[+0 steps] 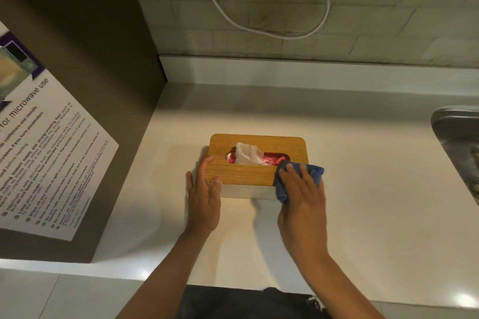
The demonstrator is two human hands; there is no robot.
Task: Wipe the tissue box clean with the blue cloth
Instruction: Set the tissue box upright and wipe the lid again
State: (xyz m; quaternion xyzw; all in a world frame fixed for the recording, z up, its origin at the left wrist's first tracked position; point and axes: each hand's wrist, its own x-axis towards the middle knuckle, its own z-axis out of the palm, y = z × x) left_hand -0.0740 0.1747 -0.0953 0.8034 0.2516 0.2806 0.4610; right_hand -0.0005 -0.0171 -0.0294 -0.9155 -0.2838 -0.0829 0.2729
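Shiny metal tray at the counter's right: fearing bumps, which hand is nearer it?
Right. The right hand presses the blue cloth on the wood-topped tissue box's right end, toward the metal tray; the left hand rests against its left end.

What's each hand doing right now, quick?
Left hand: open, fingers straight, braced against the tissue box's left end.
Right hand: open, pressing the blue cloth flat onto its right end.

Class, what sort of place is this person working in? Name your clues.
Probably a shared kitchen or pantry: a posted notice on microwave use, what looks like a steel sink in the pale counter, and a tiled wall behind.
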